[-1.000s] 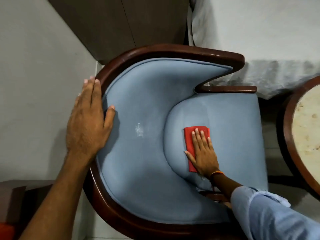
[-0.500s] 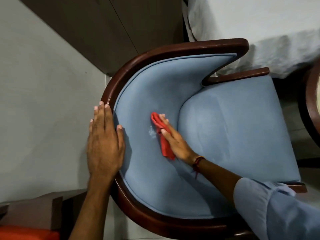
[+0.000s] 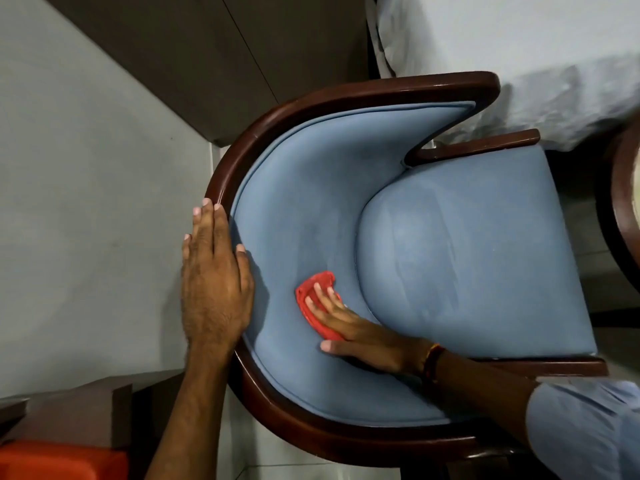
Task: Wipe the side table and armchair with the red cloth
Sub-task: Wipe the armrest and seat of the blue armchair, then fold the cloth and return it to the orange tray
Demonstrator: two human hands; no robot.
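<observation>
A blue upholstered armchair (image 3: 467, 271) with a dark wooden frame fills the view from above. My right hand (image 3: 360, 330) lies flat on the red cloth (image 3: 313, 289) and presses it against the inner backrest, low down beside the seat cushion. My left hand (image 3: 214, 282) rests flat on the wooden top rail at the chair's back, fingers together, holding nothing. Only the dark curved rim of the round side table (image 3: 623, 202) shows at the right edge.
A bed with a white cover (image 3: 519, 46) stands beyond the chair's far arm. A dark cabinet (image 3: 207, 64) runs along the pale wall (image 3: 69, 202). A brown piece of furniture with an orange object (image 3: 62, 459) sits at the bottom left.
My right hand has carried the red cloth from the seat cushion onto the inner backrest, then down along it. The white mark on the backrest no longer shows. My left hand stays on the rail.
</observation>
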